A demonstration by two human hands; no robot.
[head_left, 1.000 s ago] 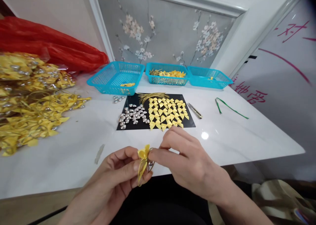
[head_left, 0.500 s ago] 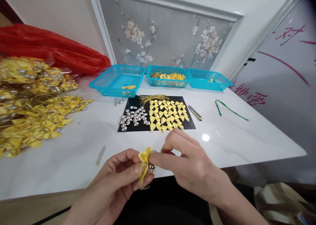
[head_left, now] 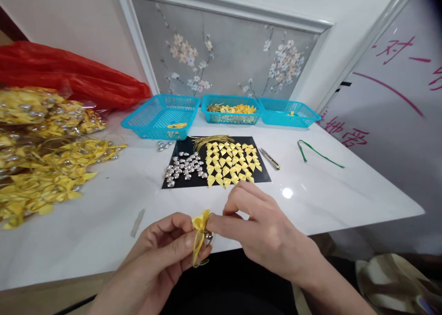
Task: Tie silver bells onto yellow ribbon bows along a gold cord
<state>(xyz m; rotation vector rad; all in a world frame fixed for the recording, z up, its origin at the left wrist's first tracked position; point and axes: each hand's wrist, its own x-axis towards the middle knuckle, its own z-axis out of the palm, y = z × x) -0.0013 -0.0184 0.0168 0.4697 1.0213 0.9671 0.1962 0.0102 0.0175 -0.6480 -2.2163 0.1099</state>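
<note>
Between my hands is a yellow ribbon bow [head_left: 199, 224] with a gold cord looped about it and a silver bell [head_left: 208, 236] at its side. My left hand [head_left: 169, 243] is closed on the bow, thumb and fingers on its left and underside. From the right, my right hand [head_left: 258, 223] pinches the bow's edge and the cord near the bell. The exact spot under the right fingertips is hidden. Beyond the hands, a black mat [head_left: 179, 186] carries rows of yellow bows [head_left: 233, 163], loose silver bells [head_left: 186, 165] and a bundle of gold cords [head_left: 210, 141].
Three blue baskets [head_left: 157, 127] stand along the wall, with yellow pieces inside. A utility knife [head_left: 270, 159] and a green cord [head_left: 321, 154] lie right of the mat. Finished-looking bows with bells [head_left: 51, 177] heap at left, beside a red plastic bag [head_left: 79, 78].
The view has shifted slightly, so the table items sit a little lower and further left. Both hands keep their hold on the bow, with barely any finger movement.
</note>
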